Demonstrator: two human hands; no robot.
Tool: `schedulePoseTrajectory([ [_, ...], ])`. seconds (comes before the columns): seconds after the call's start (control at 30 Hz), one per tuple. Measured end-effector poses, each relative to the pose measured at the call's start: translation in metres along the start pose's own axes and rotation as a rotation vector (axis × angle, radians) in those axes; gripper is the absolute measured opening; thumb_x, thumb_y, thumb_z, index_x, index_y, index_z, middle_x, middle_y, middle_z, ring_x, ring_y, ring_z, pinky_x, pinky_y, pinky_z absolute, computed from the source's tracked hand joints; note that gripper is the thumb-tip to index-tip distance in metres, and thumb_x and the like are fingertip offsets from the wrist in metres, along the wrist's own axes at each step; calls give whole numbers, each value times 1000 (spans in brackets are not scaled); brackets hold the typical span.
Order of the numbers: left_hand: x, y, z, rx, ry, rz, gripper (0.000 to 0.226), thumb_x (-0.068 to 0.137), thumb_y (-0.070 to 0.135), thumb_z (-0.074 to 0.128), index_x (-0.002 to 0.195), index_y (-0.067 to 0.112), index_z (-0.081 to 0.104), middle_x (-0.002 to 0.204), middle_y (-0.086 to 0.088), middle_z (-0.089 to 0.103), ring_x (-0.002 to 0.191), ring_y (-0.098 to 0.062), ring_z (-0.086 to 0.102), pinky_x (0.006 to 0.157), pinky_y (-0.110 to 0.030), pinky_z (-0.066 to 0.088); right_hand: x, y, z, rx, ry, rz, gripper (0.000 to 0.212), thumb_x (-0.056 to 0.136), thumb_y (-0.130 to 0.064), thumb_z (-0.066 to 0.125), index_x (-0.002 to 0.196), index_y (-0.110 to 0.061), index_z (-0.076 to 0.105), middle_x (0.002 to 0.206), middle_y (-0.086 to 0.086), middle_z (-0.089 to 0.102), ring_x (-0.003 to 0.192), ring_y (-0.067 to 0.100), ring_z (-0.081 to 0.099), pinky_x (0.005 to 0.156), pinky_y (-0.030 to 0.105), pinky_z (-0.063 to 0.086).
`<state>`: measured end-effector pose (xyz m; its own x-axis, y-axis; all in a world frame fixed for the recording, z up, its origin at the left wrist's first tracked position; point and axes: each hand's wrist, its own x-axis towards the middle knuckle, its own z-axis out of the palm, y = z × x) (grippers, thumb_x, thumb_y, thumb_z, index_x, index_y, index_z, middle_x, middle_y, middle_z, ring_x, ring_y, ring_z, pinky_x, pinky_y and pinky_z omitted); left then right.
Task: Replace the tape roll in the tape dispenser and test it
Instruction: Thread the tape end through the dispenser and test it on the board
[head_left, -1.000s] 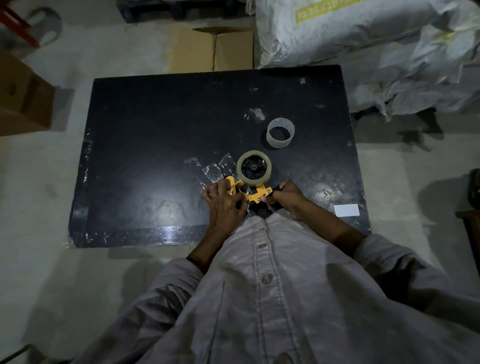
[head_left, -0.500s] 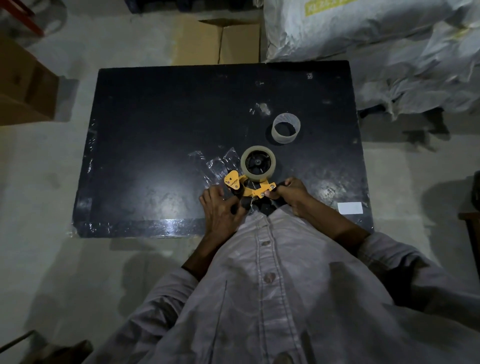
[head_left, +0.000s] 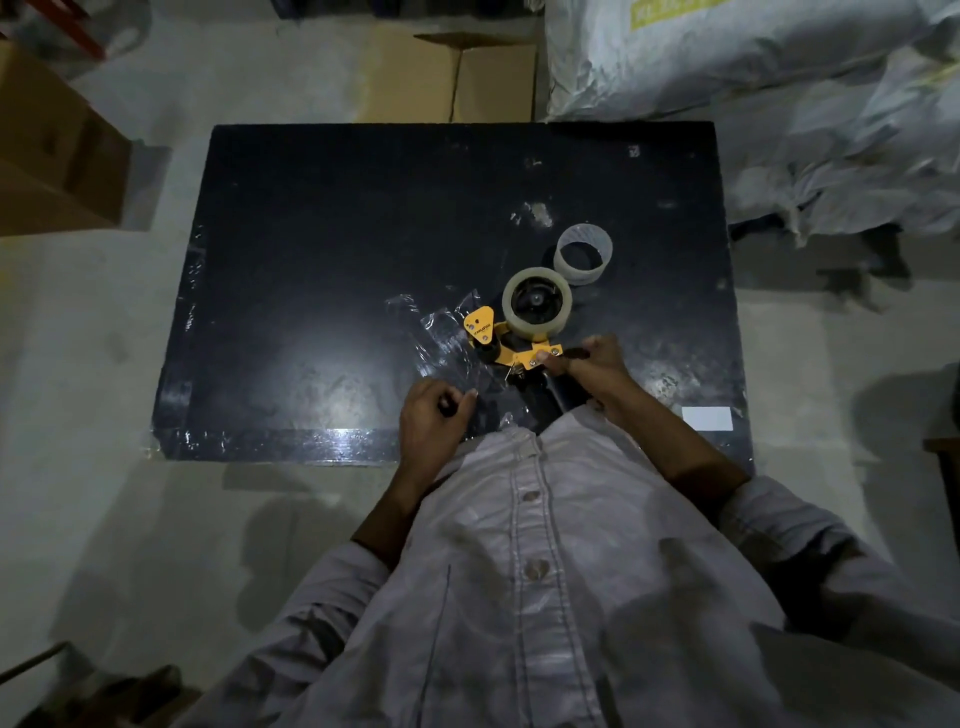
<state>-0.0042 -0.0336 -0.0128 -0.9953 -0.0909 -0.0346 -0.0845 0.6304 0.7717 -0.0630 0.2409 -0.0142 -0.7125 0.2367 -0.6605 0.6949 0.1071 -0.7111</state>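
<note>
Altogether, one yellow metal tape dispenser with a black handle (head_left: 506, 345) is lying on the black rectangular counter (head_left: 322, 249), near its front edge, and one roll of clear tape (head_left: 536, 300) is sitting on the dispenser's hub. One empty translucent plastic tape core (head_left: 583, 254) is standing on end just beside the roll, on its far right side. One crumpled sheet of clear film (head_left: 441, 332) is lying flat on the counter, touching the dispenser's left end. One small white label (head_left: 707, 419) is sticking to the counter's front right corner.

Two bare hands are working over the front edge. The right hand (head_left: 592, 364) is wrapping its grip around the dispenser's black handle, with fingers pressing against the yellow frame. The left hand (head_left: 434, 415) is hovering just left of the handle with its fingertips pinched together; whether a strip of tape is caught between them is too dim to tell. A pale button-front shirt (head_left: 545, 571) is filling the lower part of the view.

The counter's dark top is showing scuffs and glossy reflections along its near edge. It is standing on a grey concrete floor (head_left: 104, 364). Two brown cardboard boxes are sitting around it, one behind the counter (head_left: 467, 78) and one at the far left (head_left: 47, 156). White woven sacks (head_left: 753, 62) are piling up at the upper right.
</note>
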Motion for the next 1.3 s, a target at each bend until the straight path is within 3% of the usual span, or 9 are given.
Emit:
schedulePoseTrajectory([
  [0.1, 10, 7, 12, -51, -60, 41, 30, 99, 36, 81, 80, 19, 67, 80, 6, 65, 80, -18, 62, 72, -45, 56, -3, -5, -18, -129, 178, -128, 74, 88, -57, 93, 137, -27, 47, 143, 5, 48, 128, 29, 63, 104, 54, 63],
  [0.17, 14, 13, 16, -56, -90, 94, 29, 99, 34, 82, 79, 20, 66, 81, 6, 65, 80, -19, 62, 72, -45, 55, 0, -14, -30, -230, 280, -229, 65, 95, -48, 88, 143, -24, 50, 148, 9, 47, 131, 34, 62, 109, 54, 58],
  [0.33, 26, 27, 16, -21, -79, 179, 28, 98, 30, 84, 79, 18, 67, 81, 5, 66, 80, -18, 61, 73, -39, 51, 2, -44, -37, -507, 334, -448, 43, 100, -21, 80, 139, -23, 63, 145, 16, 51, 100, 33, 72, 89, 40, 57],
  [0.53, 41, 28, 12, -36, -62, 118, 26, 97, 36, 83, 80, 24, 68, 84, 11, 67, 86, -13, 64, 75, -40, 54, -1, -54, -15, -670, 212, -464, 40, 99, -28, 81, 136, -20, 68, 138, 12, 69, 123, 39, 71, 95, 46, 60],
  [0.63, 43, 29, 9, -26, -45, 116, 26, 98, 34, 83, 79, 24, 67, 83, 12, 66, 87, -14, 63, 74, -38, 54, -12, -53, -8, -718, 195, -513, 37, 101, -17, 75, 137, -10, 67, 132, 15, 74, 117, 40, 73, 83, 37, 50],
  [0.77, 44, 29, 12, -23, -51, 123, 26, 98, 35, 81, 80, 23, 67, 82, 12, 66, 88, -15, 62, 75, -41, 55, -23, -50, -4, -904, 228, -487, 25, 106, -17, 66, 126, -7, 77, 118, 22, 79, 107, 45, 77, 81, 44, 58],
  [1.07, 45, 39, 14, -56, -35, 136, 28, 97, 29, 84, 77, 20, 67, 79, 11, 66, 84, -14, 61, 75, -42, 55, -51, -59, 3, -951, 88, -536, 22, 109, -33, 73, 124, -24, 87, 120, 11, 85, 110, 36, 79, 81, 38, 56],
  [1.2, 45, 34, 12, -79, -32, 88, 27, 97, 30, 83, 77, 20, 67, 79, 10, 67, 83, -16, 64, 74, -44, 57, -45, -72, -18, -823, 259, -486, 18, 104, -31, 81, 118, -22, 89, 118, 7, 85, 111, 31, 79, 79, 29, 44],
  [1.3, 45, 35, 13, -95, -37, 74, 27, 98, 31, 82, 77, 21, 68, 79, 11, 68, 82, -15, 65, 74, -41, 57, -34, -76, -33, -739, 317, -499, 27, 109, -37, 76, 102, -15, 91, 107, 16, 86, 108, 40, 79, 84, 35, 50],
])
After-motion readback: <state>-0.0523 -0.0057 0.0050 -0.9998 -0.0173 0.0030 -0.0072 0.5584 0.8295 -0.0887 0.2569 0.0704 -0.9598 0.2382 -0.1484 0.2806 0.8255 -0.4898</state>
